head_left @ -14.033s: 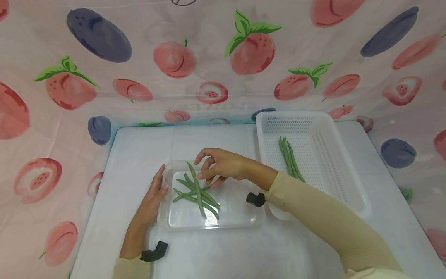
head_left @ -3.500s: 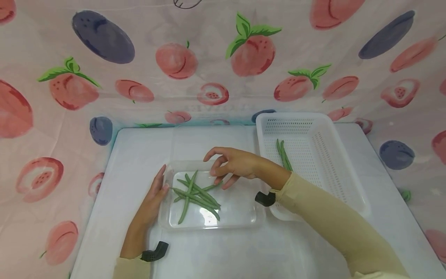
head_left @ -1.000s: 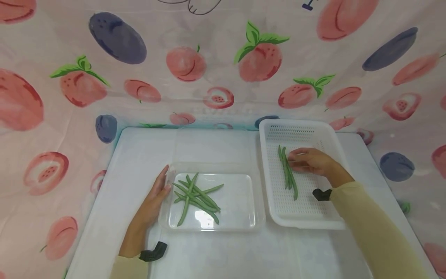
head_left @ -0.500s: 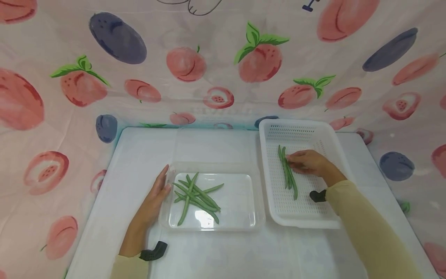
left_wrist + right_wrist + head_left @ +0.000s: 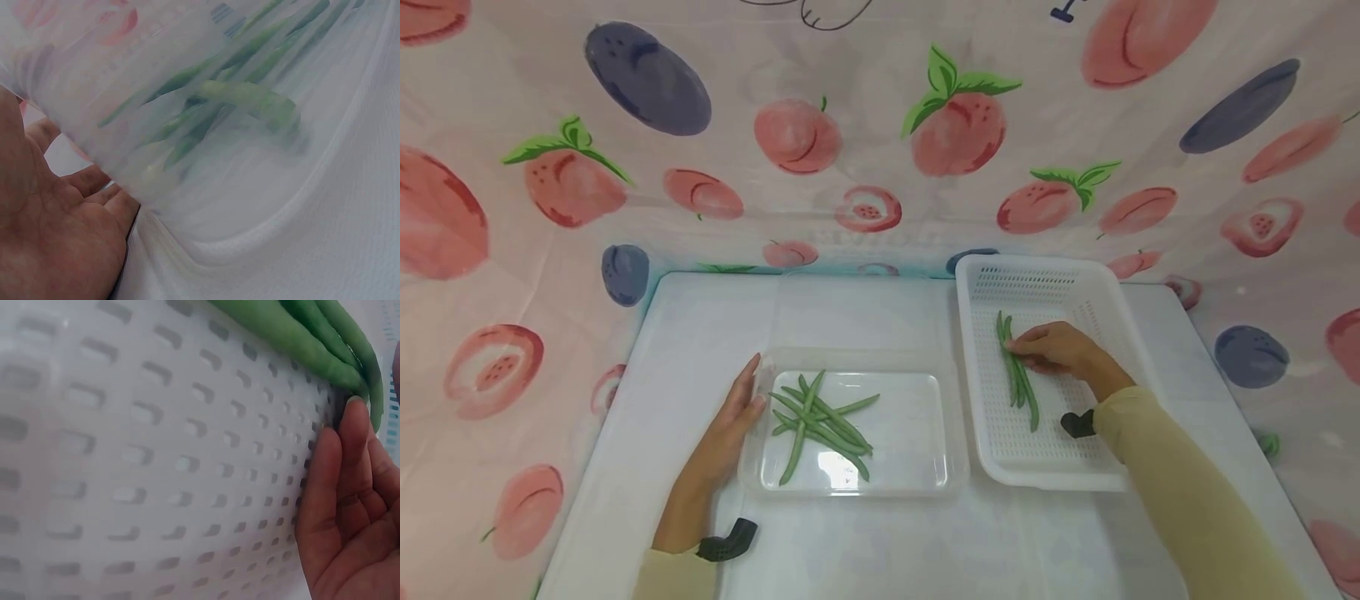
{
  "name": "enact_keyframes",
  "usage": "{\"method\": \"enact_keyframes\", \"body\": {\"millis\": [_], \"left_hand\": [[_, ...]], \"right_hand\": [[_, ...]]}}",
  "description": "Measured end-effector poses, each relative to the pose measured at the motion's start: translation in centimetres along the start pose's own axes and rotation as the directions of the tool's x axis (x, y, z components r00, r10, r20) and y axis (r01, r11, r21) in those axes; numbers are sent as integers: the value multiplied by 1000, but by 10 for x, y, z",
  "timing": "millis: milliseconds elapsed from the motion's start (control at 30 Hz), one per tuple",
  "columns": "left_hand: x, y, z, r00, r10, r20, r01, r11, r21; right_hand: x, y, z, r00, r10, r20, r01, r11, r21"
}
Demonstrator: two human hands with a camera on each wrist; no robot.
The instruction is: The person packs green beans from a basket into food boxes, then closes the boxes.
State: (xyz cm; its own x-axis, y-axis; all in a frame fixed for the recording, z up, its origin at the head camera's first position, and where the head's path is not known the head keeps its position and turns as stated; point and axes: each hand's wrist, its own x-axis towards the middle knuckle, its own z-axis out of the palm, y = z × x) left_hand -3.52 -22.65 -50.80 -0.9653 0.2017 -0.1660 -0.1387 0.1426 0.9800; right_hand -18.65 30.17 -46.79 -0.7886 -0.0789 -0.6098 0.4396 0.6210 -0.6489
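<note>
Right hand (image 5: 1056, 348): inside white perforated basket (image 5: 1045, 479), palm partly visible in right wrist view, fingertips at upper part of loose green beans (image 5: 1021, 379). Perhaps pinched on a bean, perhaps only touching; cannot tell, with thumb mostly cut off at edge of right wrist view. Beans here: lengthwise, side by side, on basket floor toward left wall.

Left hand (image 5: 730, 421): fingers extended and relaxed along left wall of clear container (image 5: 910, 433), thumb at rim, apart from fingers. In container: bean pile (image 5: 808, 417), criss-crossed, mostly in left half. Seen blurred through wall in left wrist view. Container just beside basket, to its left.

Farther out: tan sleeves (image 5: 1180, 483) on both arms, black wrist device (image 5: 727, 542) at each cuff. Below everything, white table (image 5: 865, 542). Behind and at both sides, fruit-print cloth (image 5: 880, 125), with peaches and dark blue fruit.
</note>
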Motion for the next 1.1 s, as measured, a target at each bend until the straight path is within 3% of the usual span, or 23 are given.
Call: {"method": "enact_keyframes", "body": {"millis": [467, 633, 900, 1100], "left_hand": [[-1, 0, -1, 1000, 15, 5, -15, 1000, -7], [-1, -1, -3, 1000, 26, 9, -26, 1000, -8], [1, -1, -1, 1000, 29, 12, -29, 999, -20], [2, -2, -1, 999, 38, 16, -38, 999, -25]], "right_hand": [[1, 3, 1, 997, -74, 36, 78, 988, -134], [1, 4, -2, 994, -84, 68, 89, 992, -84], [-3, 1, -11, 991, -43, 130, 28, 993, 115], [-7, -4, -11, 987, -51, 150, 34, 993, 115]]}}
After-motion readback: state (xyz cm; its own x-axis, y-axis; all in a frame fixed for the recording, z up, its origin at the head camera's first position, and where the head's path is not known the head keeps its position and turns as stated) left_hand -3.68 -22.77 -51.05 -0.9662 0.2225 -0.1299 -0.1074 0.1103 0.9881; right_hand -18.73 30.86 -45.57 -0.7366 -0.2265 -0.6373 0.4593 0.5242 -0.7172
